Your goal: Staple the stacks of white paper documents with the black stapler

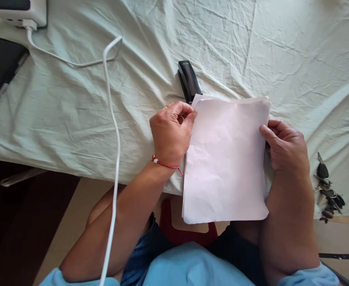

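A stack of white paper sheets (226, 159) is held between my two hands, its lower part reaching past the table's front edge. My left hand (174, 127) pinches the upper left corner between thumb and fingers, where the top sheet curls away from those beneath. At the right edge my right hand (286, 145) grips the stack, thumb on top and fingers mostly hidden underneath. Just beyond the upper left corner lies a black stapler (189, 79), its near end hidden by the sheets and my left fingers.
Pale green cloth (73, 119) with wrinkles covers the table. A white cable (116, 131) runs from a white device (19, 12) across the left side, over my left arm. A black case (1, 67) lies far left; a bunch of keys (327, 190) lies right. Below is a red stool (186, 234).
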Demonstrator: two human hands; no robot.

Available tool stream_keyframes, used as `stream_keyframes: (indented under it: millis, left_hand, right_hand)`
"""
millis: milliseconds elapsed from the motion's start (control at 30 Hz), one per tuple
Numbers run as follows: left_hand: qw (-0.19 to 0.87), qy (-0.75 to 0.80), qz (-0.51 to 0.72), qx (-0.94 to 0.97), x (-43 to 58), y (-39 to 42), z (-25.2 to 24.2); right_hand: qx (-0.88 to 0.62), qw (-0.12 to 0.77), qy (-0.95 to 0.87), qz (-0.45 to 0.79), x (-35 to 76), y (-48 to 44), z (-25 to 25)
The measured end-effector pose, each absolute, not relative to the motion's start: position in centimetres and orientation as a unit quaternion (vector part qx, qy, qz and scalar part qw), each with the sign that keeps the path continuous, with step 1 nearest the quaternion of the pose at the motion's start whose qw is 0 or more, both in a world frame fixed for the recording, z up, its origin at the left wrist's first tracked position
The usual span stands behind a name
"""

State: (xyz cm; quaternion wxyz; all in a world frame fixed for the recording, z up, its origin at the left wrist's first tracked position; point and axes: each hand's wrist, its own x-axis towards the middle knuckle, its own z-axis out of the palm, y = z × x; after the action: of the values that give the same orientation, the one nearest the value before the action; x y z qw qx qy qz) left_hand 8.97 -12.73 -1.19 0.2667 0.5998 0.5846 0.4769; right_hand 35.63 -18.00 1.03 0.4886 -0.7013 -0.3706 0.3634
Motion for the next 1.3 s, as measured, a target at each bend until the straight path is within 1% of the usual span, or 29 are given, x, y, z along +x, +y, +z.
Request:
stream_keyframes:
  millis: [100, 267, 533, 700, 967, 1133, 1300]
  left_hand:
    - [0.29, 0.589, 0.481, 0.581, 9.2, -11.9, -1.4]
    - [0.276, 0.611, 0.478, 0.567, 9.6, -11.3, -1.5]
    - [0.286, 0.656, 0.425, 0.554, 9.5, -11.5, -0.8]
    - [0.304, 0.681, 0.374, 0.551, 9.3, -11.6, -0.2]
    - [0.279, 0.701, 0.27, 0.598, 9.0, -12.1, 0.4]
    - [0.26, 0.693, 0.277, 0.613, 8.8, -12.0, 0.5]
    - [0.3, 0.673, 0.283, 0.614, 8.3, -11.7, 0.3]
  right_hand:
    - [-0.695, 0.49, -0.371, 0.372, 35.7, -18.0, 0.8]
    - [-0.689, 0.484, -0.374, 0.389, 35.8, -18.3, 0.9]
    - [-0.698, 0.47, -0.382, 0.383, 36.2, -18.5, 0.9]
    - [-0.694, 0.469, -0.391, 0.382, 36.5, -18.6, 0.7]
    - [-0.685, 0.482, -0.387, 0.386, 36.7, -18.7, 0.3]
    - [-0.675, 0.498, -0.37, 0.399, 36.4, -18.6, 0.6]
    - [-0.672, 0.495, -0.362, 0.415, 36.1, -18.8, 1.3]
